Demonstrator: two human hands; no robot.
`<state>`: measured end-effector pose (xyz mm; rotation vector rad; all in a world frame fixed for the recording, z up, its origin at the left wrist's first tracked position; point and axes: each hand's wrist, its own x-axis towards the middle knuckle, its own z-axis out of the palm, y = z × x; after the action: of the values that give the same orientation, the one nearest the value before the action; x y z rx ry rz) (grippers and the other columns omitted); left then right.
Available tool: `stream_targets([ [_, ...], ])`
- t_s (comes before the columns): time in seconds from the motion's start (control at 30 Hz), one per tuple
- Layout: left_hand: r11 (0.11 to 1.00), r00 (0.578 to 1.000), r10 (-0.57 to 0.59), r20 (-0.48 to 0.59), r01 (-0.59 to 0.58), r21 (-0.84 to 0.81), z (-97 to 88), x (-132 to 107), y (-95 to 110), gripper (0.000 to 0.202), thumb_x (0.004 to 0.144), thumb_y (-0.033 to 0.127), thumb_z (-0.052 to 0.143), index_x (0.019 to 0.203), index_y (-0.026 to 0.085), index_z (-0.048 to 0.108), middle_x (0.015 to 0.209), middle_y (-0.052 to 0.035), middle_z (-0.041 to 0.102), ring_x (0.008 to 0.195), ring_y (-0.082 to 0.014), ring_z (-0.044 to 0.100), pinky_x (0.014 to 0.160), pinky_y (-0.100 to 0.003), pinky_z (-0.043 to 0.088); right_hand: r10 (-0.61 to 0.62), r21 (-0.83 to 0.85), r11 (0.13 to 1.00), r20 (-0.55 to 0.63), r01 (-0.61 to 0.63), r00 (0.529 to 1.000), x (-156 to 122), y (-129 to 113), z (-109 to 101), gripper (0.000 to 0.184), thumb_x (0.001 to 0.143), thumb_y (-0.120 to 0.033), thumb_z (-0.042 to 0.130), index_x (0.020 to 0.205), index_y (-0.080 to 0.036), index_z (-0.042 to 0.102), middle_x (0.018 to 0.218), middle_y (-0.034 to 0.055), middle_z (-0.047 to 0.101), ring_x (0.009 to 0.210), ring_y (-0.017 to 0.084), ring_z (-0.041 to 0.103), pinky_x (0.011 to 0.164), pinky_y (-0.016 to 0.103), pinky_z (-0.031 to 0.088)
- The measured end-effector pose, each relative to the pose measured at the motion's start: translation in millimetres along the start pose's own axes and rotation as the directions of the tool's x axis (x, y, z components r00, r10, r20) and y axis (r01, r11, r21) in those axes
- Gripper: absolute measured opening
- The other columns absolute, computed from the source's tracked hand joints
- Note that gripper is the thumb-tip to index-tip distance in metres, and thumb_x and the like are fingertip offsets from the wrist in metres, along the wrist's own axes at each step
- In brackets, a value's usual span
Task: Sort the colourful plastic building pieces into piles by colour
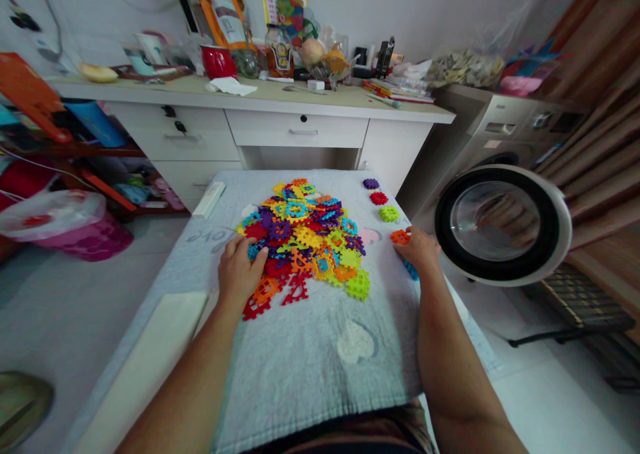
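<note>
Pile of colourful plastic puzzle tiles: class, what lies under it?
A pale grey terry towel lies spread under the pile of colourful plastic puzzle tiles. The towel's covered part and whatever is below it cannot be seen.

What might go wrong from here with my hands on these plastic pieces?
The right hand works at the right edge of the towel; a nudge may push the blue piece or orange piece off the side. The left hand rests on the pile; dragging it might scatter the loose red pieces toward you.
</note>
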<state>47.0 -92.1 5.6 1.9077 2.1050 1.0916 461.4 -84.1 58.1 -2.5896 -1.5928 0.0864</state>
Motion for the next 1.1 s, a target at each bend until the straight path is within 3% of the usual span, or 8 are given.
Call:
stream_targets([
  [0.8, 1.000, 1.000, 0.020, 0.002, -0.020, 0.002, -0.2, -0.9, -0.5, 0.043, 0.086, 0.051, 0.052, 0.114, 0.021, 0.065, 0.128, -0.0129, 0.057, 0.124, -0.0310, 0.055, 0.111, -0.048, 0.043, 0.039, 0.024, 0.999, -0.052, -0.038, 0.998, 2.9, -2.2, 5.6, 0.056, 0.084, -0.044, 0.064, 0.132, -0.016, 0.057, 0.119, 0.0193, 0.069, 0.117, 0.037, 0.060, 0.096, 0.051, 0.043],
  [1.0, 1.000, 1.000, 0.012, 0.014, -0.012, 0.011, 0.0, -0.9, -1.0, 0.044, 0.086, 0.051, 0.052, 0.114, 0.021, 0.066, 0.129, -0.0138, 0.057, 0.123, -0.0319, 0.056, 0.111, -0.050, 0.044, 0.047, 0.023, 0.999, -0.030, -0.047, 0.998, 1.7, -1.5, 5.6, 0.058, 0.085, -0.045, 0.064, 0.134, -0.016, 0.056, 0.121, 0.0202, 0.067, 0.119, 0.038, 0.059, 0.097, 0.052, 0.042],
  [1.1, 1.000, 1.000, 0.014, 0.010, -0.014, 0.006, 0.1, -1.4, -1.2, 0.043, 0.086, 0.051, 0.052, 0.115, 0.021, 0.065, 0.130, -0.0133, 0.056, 0.123, -0.0314, 0.056, 0.110, -0.049, 0.044, 0.053, 0.030, 0.998, -0.073, -0.051, 0.996, -0.8, -1.0, 1.7, 0.059, 0.084, -0.046, 0.065, 0.134, -0.015, 0.058, 0.128, 0.0216, 0.062, 0.121, 0.039, 0.056, 0.098, 0.053, 0.041],
])
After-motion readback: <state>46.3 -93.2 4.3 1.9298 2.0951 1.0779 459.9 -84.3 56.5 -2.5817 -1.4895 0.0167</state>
